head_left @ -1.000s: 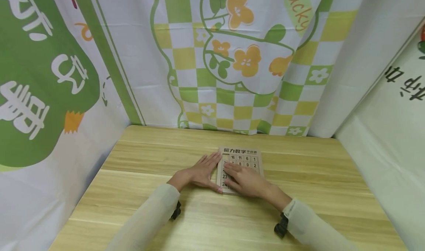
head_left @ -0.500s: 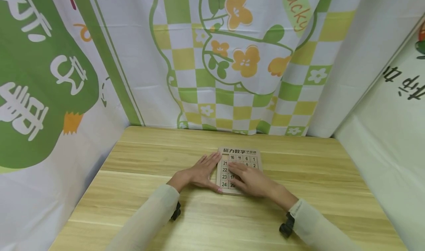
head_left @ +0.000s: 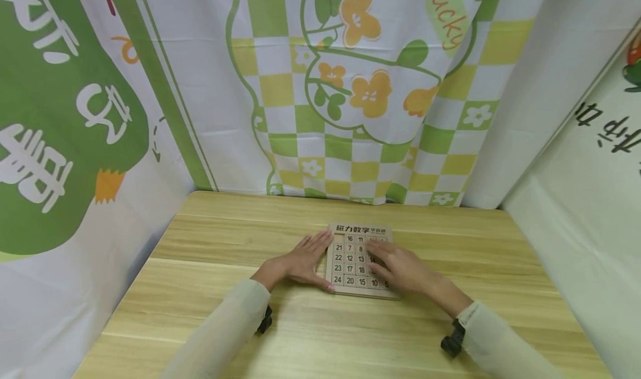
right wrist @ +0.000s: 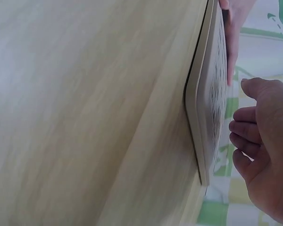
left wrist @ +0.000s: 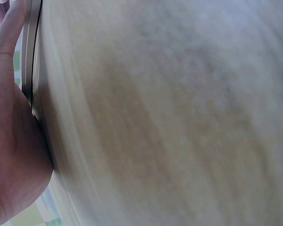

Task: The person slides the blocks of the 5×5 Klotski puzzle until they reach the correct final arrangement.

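A wooden number-tile board (head_left: 356,294) lies flat on the table; dark characters run along its top edge. Its top-left slot holds no tile, and 16 and 11 stand to the right of it; the left column reads 21, 22, 23, 24. My left hand (head_left: 300,262) rests along the board's left edge, fingers and thumb spread. Over the right-hand columns is my right hand (head_left: 410,270), hiding several tiles. In the right wrist view, its loosely bent fingers (right wrist: 247,127) appear just off the board's face (right wrist: 212,94). The left wrist view shows the left palm (left wrist: 14,155) beside the board's edge.
The light wooden table (head_left: 210,229) extends around the board. A patterned curtain (head_left: 280,89) hangs behind its far edge, with printed white cloth at both sides. Each wrist carries a small black device.
My right hand has slid rightward across the board, uncovering tiles in the left and middle columns. The left hand has stayed at the left edge.
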Action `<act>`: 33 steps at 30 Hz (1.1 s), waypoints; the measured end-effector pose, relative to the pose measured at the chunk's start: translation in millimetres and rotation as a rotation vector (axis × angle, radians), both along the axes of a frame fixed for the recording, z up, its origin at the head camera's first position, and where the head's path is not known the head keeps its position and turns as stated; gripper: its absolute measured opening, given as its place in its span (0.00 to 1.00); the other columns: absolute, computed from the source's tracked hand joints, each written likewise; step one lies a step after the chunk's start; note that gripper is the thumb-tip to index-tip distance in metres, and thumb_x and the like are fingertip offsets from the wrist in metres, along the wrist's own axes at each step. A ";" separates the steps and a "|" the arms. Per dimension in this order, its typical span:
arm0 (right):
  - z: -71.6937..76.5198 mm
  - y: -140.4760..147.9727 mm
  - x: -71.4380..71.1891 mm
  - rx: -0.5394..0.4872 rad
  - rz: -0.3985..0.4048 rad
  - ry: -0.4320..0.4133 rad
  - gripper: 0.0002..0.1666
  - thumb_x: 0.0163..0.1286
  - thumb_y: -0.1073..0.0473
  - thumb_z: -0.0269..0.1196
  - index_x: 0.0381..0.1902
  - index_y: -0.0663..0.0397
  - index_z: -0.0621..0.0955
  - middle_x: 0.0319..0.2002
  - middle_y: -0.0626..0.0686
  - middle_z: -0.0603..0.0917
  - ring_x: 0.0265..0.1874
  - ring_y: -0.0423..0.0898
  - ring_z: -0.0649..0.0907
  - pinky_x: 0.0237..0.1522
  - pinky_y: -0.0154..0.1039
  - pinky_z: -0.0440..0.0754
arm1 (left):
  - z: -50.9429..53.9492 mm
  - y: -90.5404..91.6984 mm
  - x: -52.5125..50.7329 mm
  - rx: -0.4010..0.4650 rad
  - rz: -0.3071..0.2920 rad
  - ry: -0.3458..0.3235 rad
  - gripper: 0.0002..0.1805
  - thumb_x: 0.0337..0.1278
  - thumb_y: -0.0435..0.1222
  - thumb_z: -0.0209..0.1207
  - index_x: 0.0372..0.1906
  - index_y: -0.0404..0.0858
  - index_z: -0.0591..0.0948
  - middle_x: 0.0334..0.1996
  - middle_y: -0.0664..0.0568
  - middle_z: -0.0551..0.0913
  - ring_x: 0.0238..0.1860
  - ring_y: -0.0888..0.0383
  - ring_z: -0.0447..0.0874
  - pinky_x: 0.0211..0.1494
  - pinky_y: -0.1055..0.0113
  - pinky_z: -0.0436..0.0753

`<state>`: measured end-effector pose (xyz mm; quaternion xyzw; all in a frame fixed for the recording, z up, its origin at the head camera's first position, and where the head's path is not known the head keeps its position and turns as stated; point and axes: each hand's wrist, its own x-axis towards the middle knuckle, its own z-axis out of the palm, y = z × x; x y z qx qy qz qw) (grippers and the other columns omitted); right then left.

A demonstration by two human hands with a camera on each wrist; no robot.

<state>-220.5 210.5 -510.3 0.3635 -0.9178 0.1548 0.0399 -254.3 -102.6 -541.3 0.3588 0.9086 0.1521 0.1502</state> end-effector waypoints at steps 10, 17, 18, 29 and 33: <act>-1.2 22.1 -5.5 0.016 -0.042 -0.010 0.33 0.79 0.52 0.64 0.73 0.68 0.75 0.73 0.69 0.74 0.71 0.68 0.76 0.73 0.65 0.72 | 1.5 0.7 0.3 0.006 -0.006 -0.002 0.75 0.53 0.69 0.69 0.86 0.35 0.35 0.87 0.42 0.32 0.87 0.46 0.30 0.87 0.45 0.35; -1.1 30.1 -8.9 0.027 -0.061 -0.013 0.34 0.80 0.51 0.63 0.73 0.68 0.74 0.73 0.68 0.74 0.71 0.67 0.76 0.73 0.64 0.73 | 1.1 0.6 -0.3 -0.004 -0.004 -0.001 0.75 0.53 0.70 0.68 0.86 0.36 0.35 0.87 0.44 0.31 0.87 0.47 0.29 0.87 0.45 0.35; -0.8 30.2 -9.1 0.029 -0.059 -0.013 0.34 0.80 0.51 0.63 0.73 0.68 0.74 0.73 0.69 0.74 0.70 0.67 0.77 0.73 0.65 0.73 | 1.0 0.5 -0.4 -0.005 -0.003 -0.002 0.75 0.53 0.70 0.69 0.86 0.36 0.35 0.87 0.44 0.31 0.87 0.48 0.29 0.87 0.45 0.35; -1.7 29.2 -9.2 0.021 -0.067 -0.030 0.33 0.80 0.51 0.63 0.72 0.69 0.75 0.72 0.69 0.75 0.70 0.68 0.77 0.73 0.65 0.72 | 0.1 1.4 -1.3 -0.003 -0.006 -0.002 0.76 0.53 0.70 0.69 0.86 0.36 0.35 0.87 0.43 0.31 0.87 0.46 0.30 0.87 0.45 0.36; -2.5 22.7 -9.5 0.019 -0.066 -0.037 0.33 0.80 0.51 0.63 0.72 0.68 0.75 0.73 0.68 0.75 0.71 0.67 0.76 0.74 0.65 0.72 | 1.0 0.7 -0.6 -0.004 -0.006 -0.004 0.76 0.52 0.70 0.69 0.86 0.36 0.35 0.87 0.43 0.31 0.87 0.47 0.30 0.87 0.45 0.35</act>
